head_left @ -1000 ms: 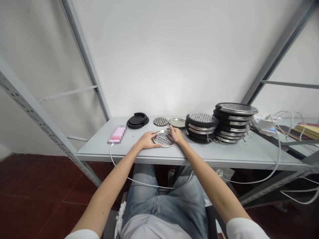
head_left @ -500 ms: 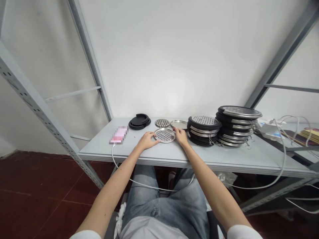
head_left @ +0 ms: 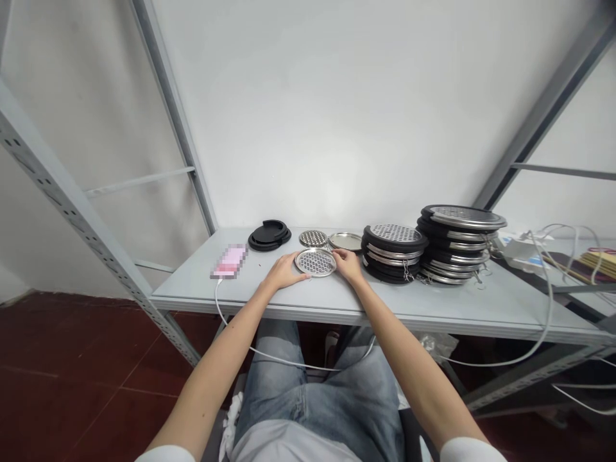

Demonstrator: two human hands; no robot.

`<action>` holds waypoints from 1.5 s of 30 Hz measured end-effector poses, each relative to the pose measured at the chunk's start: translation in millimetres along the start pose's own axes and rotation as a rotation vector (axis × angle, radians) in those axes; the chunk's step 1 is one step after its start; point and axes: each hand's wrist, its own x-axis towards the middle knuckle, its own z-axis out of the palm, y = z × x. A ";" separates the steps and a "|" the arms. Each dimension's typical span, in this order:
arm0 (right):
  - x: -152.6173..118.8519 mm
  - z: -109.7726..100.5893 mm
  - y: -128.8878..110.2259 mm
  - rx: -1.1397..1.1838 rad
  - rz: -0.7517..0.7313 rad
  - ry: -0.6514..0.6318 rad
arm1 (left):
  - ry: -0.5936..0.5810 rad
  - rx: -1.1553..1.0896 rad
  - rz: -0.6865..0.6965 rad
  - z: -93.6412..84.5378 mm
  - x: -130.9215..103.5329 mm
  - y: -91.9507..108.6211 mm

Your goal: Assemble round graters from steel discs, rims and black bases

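Note:
A round metal disc with a raised rim and a pattern of holes point(head_left: 315, 262) lies on the table in front of me. My left hand point(head_left: 285, 272) grips its left edge, with the thumb along the near side. At the disc's right edge, the curled fingers of my right hand point(head_left: 347, 264) hold the rim. Just behind it are a smaller perforated metal disc point(head_left: 312, 238) and a plain shallow metal lid point(head_left: 346, 241). Black round rings or covers point(head_left: 270, 235) are piled farther left.
Two stacks of black-rimmed metal discs with small chains, a shorter stack point(head_left: 394, 252) and a taller stack point(head_left: 457, 244), stand to the right. A pixelated phone point(head_left: 230, 261) with a white cable point(head_left: 219, 308) lies left. Metal shelf posts point(head_left: 178, 109) frame the table point(head_left: 260, 292).
The perforated disc has shifted slightly left between my hands. My right hand's fingers have curled in closer at its edge, uncovering more of the plain lid behind.

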 end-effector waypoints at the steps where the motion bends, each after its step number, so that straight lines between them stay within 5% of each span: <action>1: 1.0 -0.2 0.8 0.032 -0.006 -0.008 | 0.011 -0.004 0.001 -0.2 -0.4 -0.5; 8: 9.5 -3.0 11.3 0.351 0.060 -0.014 | 0.077 -0.009 -0.001 -3.1 -3.3 2.3; 16: 2.7 -0.9 5.4 0.058 0.027 -0.009 | 0.041 0.051 -0.031 0.5 -2.5 2.9; 45: -0.4 -1.6 -0.4 -0.147 -0.020 -0.061 | 0.094 0.244 -0.067 5.7 0.2 -0.1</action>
